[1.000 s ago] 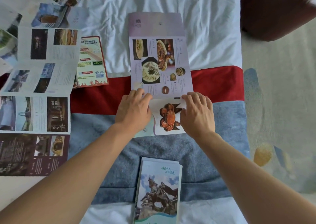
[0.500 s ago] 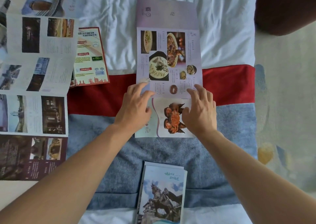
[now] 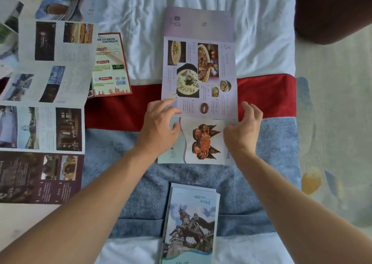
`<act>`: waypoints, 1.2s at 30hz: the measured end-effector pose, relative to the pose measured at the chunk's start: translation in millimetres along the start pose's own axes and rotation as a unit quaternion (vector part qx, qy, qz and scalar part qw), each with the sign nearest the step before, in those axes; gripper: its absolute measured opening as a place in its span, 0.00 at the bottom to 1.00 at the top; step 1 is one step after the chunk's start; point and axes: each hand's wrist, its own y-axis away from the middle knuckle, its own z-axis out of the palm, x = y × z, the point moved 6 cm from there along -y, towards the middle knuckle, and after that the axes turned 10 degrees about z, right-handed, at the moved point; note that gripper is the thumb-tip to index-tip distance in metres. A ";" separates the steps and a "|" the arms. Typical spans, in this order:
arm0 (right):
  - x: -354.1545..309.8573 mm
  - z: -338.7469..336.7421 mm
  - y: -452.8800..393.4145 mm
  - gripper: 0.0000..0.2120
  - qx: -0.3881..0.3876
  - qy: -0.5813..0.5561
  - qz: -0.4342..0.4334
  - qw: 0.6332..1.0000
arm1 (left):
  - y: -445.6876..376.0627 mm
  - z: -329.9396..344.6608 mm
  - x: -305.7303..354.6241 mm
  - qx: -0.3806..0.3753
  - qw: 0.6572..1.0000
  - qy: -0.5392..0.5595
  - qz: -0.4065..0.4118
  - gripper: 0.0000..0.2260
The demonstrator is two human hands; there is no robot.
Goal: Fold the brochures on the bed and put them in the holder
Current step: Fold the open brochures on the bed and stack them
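A food brochure [image 3: 199, 78] lies lengthwise on the bed [image 3: 201, 0], its far panels flat across the white sheet and red band [image 3: 265, 94], its near panel with a crab picture folded up over the blue blanket [image 3: 277, 143]. The left hand [image 3: 159, 128] rests on the left edge of that crab panel, fingers loosely spread and reaching to the fold line, gripping nothing. The right hand [image 3: 243, 128] sits at the panel's right edge, fingers relaxed and slightly curled over the fold; whether it pinches the paper I cannot tell. A folded brochure [image 3: 191, 223] with a horse statue cover lies nearer the person. To the left, a long unfolded brochure [image 3: 46, 110] lies spread out, with a red-bordered leaflet [image 3: 109, 64] beside it. No holder shows.
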 end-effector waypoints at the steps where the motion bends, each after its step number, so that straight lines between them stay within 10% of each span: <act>1: 5.6 -1.3 -0.6 0.35 -0.001 -0.019 0.053 0.998 | 2.7 1.9 -0.2 -0.014 1.000 -0.005 -0.004 0.13; 6: 24.3 1.2 4.5 0.34 -0.044 -0.076 0.227 0.970 | 18.8 7.2 -2.7 -0.048 0.998 -0.017 -0.026 0.17; 13: 16.4 2.0 24.1 0.29 -0.071 -0.132 0.185 0.971 | 34.4 12.6 17.3 -0.129 0.983 -0.121 0.053 0.32; 21: 8.2 -26.4 42.1 0.27 -0.059 -0.107 0.045 0.992 | 32.8 10.5 61.9 -0.091 0.974 -0.173 0.117 0.17; 27: -5.0 -38.2 67.0 0.17 0.026 0.178 -0.259 0.949 | 31.1 3.3 84.8 -0.046 0.980 -0.147 0.125 0.05; 36: -16.7 -40.9 61.6 0.10 0.042 0.214 -0.322 0.921 | 24.4 1.8 83.2 -0.044 0.980 -0.153 0.121 0.06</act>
